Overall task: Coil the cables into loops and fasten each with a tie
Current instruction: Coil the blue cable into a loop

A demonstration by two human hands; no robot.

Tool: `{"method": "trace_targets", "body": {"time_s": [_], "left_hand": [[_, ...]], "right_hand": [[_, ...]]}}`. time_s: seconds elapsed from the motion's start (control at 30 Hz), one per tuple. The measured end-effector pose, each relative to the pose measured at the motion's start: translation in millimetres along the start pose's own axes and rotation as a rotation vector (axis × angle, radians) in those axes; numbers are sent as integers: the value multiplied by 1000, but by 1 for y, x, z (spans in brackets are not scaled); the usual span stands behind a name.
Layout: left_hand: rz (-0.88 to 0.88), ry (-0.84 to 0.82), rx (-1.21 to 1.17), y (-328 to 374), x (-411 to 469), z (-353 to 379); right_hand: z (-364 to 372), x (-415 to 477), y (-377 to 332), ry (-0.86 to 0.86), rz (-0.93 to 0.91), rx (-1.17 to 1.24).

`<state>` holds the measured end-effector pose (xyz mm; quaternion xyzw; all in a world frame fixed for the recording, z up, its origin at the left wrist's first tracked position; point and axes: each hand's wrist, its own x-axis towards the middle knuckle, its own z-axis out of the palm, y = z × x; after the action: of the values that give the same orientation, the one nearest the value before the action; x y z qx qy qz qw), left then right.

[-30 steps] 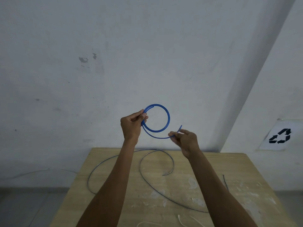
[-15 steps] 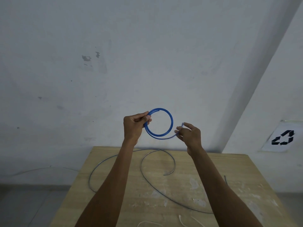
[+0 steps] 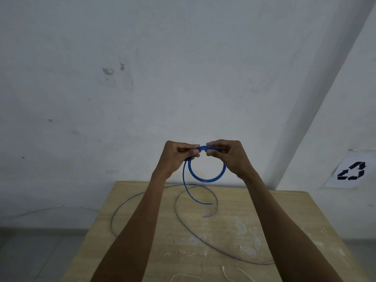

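A blue cable (image 3: 205, 177) is coiled into a small round loop held in the air above the far end of the wooden table (image 3: 284, 224). My left hand (image 3: 176, 157) pinches the top of the loop on its left side. My right hand (image 3: 228, 156) pinches the top on its right side, fingertips almost meeting the left hand's. One loose blue end hangs down from the left hand and curves right, ending above the table. A grey cable (image 3: 177, 208) lies uncoiled in wide curves on the table below.
Thin white ties (image 3: 227, 274) lie at the table's near edge. A white wall stands right behind the table. A sheet with a black recycling sign (image 3: 351, 171) hangs on the wall at the right. Grey floor shows to the left.
My right hand moved up and left to the top of the loop, beside my left hand. The loop now hangs below both hands, and a loose blue end dangles toward the table.
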<state>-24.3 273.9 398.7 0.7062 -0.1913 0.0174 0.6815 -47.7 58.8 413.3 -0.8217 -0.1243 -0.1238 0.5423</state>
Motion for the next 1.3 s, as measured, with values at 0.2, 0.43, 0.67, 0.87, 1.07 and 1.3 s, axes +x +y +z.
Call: {"method": "trace_targets", "body": {"time_s": [0.2,0.43,0.67,0.87,1.07,1.3], "left_hand": [[-19,-73,65,3,-4,-5],[-4,-47,76,3,-4,-7],[23,23,91,3,-1,-10],[47,74,99,0,-2,-17],[7,53,50,-6,-8,-15],[-87,-53,-31,-2,-13,2]], "right_hand": [[-10,2,-5,-132,44,-58],[-12,1,-2,-112,59,34],[-12,0,1,-92,70,110],[-18,-1,5,-72,89,158],[-18,-2,10,-12,103,244],[-11,-6,12,48,127,384]]}}
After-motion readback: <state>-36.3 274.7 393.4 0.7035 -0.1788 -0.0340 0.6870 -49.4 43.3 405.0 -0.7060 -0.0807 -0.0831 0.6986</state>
